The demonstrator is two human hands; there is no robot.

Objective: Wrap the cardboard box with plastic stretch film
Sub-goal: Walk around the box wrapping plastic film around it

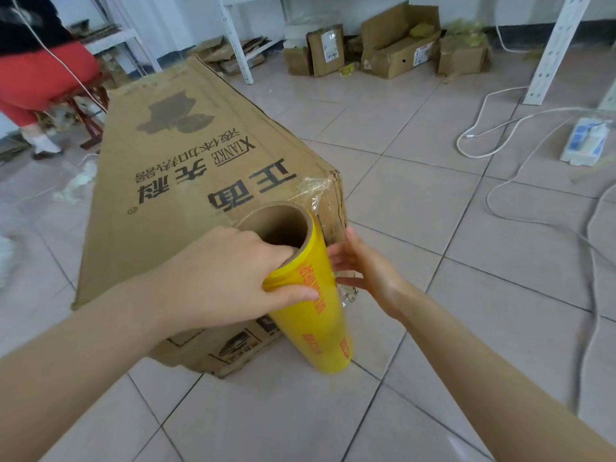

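A large brown cardboard box (173, 181) with black printed characters lies long on the tiled floor. A yellow roll of stretch film (320, 315) stands upright at its near right corner. My left hand (226, 278) grips the roll's top rim, with fingers inside the cardboard core and the thumb on the outside. My right hand (363, 265) is just right of the roll with fingers spread, touching clear film (315, 191) that clings crumpled to the box's corner. Whether it grips the film is hidden.
White cables (500, 141) and a power strip (586, 141) lie on the floor to the right. Several opened cardboard boxes (396, 45) sit along the far wall between white shelf legs (553, 51). A person in red trousers (36, 78) is at the far left.
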